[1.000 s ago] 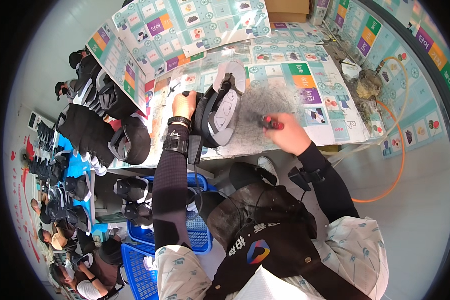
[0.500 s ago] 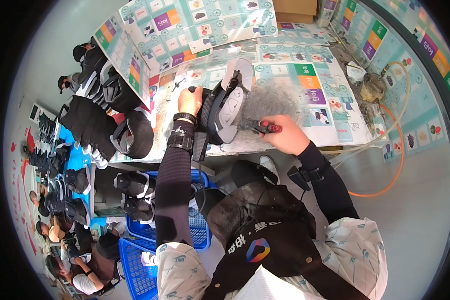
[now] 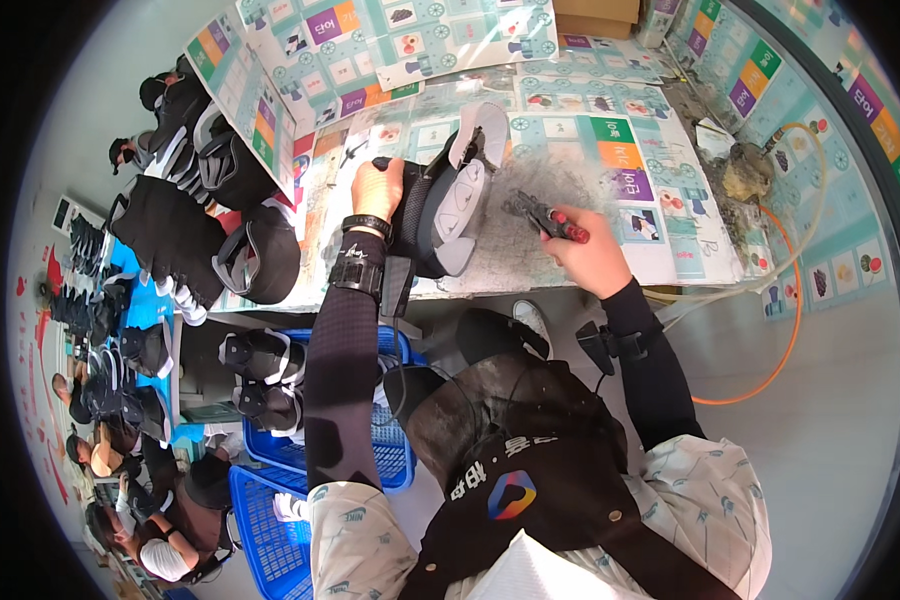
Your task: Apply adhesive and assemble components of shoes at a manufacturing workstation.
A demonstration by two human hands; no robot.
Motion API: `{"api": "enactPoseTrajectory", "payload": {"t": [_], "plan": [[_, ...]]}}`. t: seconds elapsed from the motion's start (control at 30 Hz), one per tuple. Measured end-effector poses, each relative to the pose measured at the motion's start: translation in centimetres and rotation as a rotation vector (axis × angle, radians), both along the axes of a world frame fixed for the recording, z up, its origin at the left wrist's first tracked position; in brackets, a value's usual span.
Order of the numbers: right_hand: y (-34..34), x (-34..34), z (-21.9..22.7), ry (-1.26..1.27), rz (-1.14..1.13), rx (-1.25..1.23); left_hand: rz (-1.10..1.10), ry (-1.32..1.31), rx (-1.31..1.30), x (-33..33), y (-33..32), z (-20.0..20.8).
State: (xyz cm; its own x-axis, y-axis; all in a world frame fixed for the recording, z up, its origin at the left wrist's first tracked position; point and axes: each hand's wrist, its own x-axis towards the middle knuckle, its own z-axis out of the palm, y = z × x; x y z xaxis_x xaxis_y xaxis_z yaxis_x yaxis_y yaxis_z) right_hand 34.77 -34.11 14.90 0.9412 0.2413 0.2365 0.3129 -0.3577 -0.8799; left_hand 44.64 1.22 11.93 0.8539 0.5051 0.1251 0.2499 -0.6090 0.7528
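My left hand (image 3: 375, 190) is wrapped round a black shoe (image 3: 408, 222) that lies on its side on the worktable, at the table's near edge. Its grey and white sole (image 3: 460, 205) is turned to the right. Between the fingers of my right hand (image 3: 592, 250) is a dark hand tool with red on its handle (image 3: 567, 226); its exact kind is unclear. The tool's dark end points left toward the sole, with a gap between them. Under it the table covering (image 3: 540, 175) is smeared with grey dust.
Black shoes (image 3: 262, 250) stand crowded along the left, past an upright patterned board (image 3: 238, 95). Blue baskets (image 3: 270, 535) are below the table. An orange hose (image 3: 785, 350) hangs at the right. Several people (image 3: 170, 540) sit at the far left. A cardboard box (image 3: 595, 15) is at the back.
My right hand and the tool have drawn away from the shoe's sole, to the right and slightly up. The left hand keeps its hold on the shoe, which lies nearly the same.
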Motion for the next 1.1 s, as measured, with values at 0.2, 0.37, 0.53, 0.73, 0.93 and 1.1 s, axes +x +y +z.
{"api": "enactPoseTrajectory", "payload": {"t": [0.2, 0.37, 0.53, 0.73, 0.93, 1.1], "plan": [[-0.8, -0.1, -0.6, 0.248, 0.257, -0.118, -0.003, -0.024, -0.023, -0.2, -0.4, 0.2], [-0.8, -0.4, 0.2, 0.076, -0.028, -0.064, -0.023, -0.167, -0.264, -1.6, -1.9, 1.4], [-2.3, -1.9, 2.6, 0.224, 0.239, -0.069, -0.129, -0.317, -0.567, -3.9, -3.2, 4.7], [-2.7, -2.1, 3.9, 0.020, 0.084, 0.059, -0.093, -0.412, -0.593, -5.5, -5.9, 7.2], [-2.6, -2.3, 4.4, 0.047, 0.108, 0.081, -0.249, -0.621, -0.785, -4.2, -3.2, 9.2], [-0.8, -1.0, 3.0, -0.083, 0.115, -0.052, -0.168, -0.408, -0.467, -1.1, -3.9, 4.6]]}}
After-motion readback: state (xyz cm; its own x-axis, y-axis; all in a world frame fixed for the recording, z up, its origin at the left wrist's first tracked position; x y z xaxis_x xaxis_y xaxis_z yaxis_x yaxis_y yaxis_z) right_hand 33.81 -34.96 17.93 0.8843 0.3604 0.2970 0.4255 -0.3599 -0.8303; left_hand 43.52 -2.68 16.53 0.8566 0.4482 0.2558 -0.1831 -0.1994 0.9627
